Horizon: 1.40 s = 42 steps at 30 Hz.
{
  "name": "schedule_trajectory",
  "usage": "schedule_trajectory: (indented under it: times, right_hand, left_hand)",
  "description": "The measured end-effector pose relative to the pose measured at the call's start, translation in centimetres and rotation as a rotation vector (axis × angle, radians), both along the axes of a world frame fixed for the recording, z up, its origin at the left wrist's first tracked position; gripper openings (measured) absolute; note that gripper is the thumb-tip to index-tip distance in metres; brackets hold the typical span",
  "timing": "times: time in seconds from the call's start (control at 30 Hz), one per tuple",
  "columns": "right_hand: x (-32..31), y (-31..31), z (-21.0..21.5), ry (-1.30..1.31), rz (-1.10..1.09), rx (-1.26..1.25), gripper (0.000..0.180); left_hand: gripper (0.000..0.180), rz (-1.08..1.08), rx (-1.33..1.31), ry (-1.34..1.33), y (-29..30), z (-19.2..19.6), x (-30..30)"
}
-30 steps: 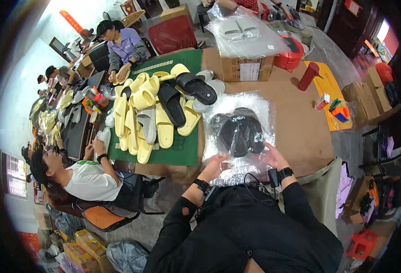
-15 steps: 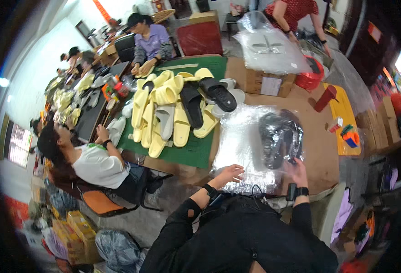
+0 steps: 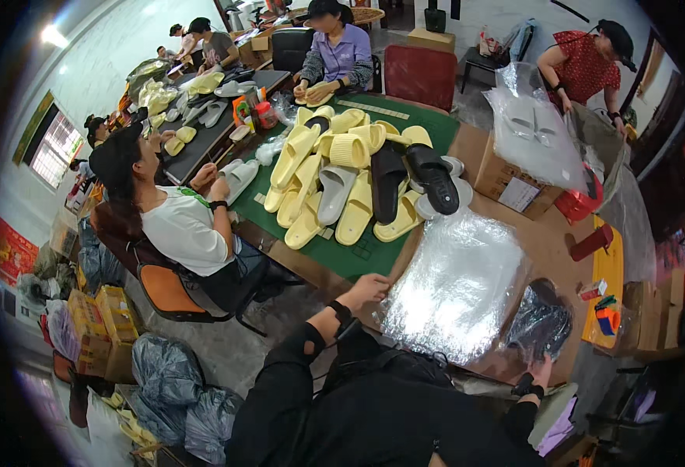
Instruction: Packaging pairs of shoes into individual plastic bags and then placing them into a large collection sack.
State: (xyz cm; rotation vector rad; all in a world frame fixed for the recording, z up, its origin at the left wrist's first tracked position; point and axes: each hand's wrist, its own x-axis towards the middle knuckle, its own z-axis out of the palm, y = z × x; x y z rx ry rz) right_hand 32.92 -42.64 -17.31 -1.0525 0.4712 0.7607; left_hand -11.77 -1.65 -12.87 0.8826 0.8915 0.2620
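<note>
On the table in front of me lies a stack of clear plastic bags [image 3: 453, 284], shining with glare. Just right of it rests a pair of black slippers [image 3: 543, 315] inside a clear bag, slightly blurred. My right hand [image 3: 542, 372] is at the near edge of that bag, its fingers closed on the plastic as far as I can see. By the left edge of the bag stack is my left hand [image 3: 368, 289], fingers stretched to the right and holding nothing visible. Beyond, a pile of yellow slippers [image 3: 305, 222], with grey and black ones among them, covers the green mat [image 3: 280, 204].
A cardboard box [image 3: 513, 183] topped with bagged slippers stands at the far right. A red-brown cylinder [image 3: 591, 243] and an orange tape dispenser [image 3: 608, 319] are at the right edge. Co-workers sit at the left [image 3: 183, 226] and far side [image 3: 338, 50]; another stands far right [image 3: 587, 66].
The bagged black slippers have slid off the bag stack to the right, with my right hand at them. My left hand has drawn back to the stack's left edge. The view has turned left.
</note>
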Motion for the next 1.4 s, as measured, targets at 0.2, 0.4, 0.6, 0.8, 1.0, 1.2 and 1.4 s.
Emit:
schedule_trajectory:
  times: [0.2, 0.4, 0.6, 0.8, 1.0, 1.2, 1.4]
  right_hand:
    - [-0.4, 0.9, -0.4, -0.355, -0.193, -0.572, 0.057]
    - [-2.7, 7.4, 1.6, -1.054, -0.160, -1.444, 0.054]
    - [-10.9, 25.6, 3.7, -1.262, 0.216, -0.724, 0.048]
    - [-24.7, 44.4, 8.2, -0.119, 0.862, -0.168, 0.068]
    - [-26.5, 49.9, 2.5, -0.101, 0.746, -0.458, 0.073]
    - [-29.2, 53.5, -0.2, -0.821, 0.533, -0.615, 0.057]
    - [-27.7, 55.2, -4.4, -0.762, 0.324, -0.475, 0.051]
  left_hand:
    - [0.036, 0.347, 0.184, 0.123, 9.2, 2.4, -4.0]
    - [0.049, 0.476, 0.494, 0.301, 19.3, 3.0, -10.6]
    - [0.065, 0.536, 0.889, 0.485, 28.8, 3.5, -12.8]
    - [0.080, 0.428, 0.903, 0.400, 36.7, 0.3, -17.9]
    - [0.100, -0.153, 1.244, 0.962, 35.4, 3.9, -12.2]
    - [0.100, -0.140, 1.146, 0.729, 37.1, 3.0, -13.6]
    - [0.093, 0.046, 1.070, 0.393, 37.0, 0.9, -13.6]
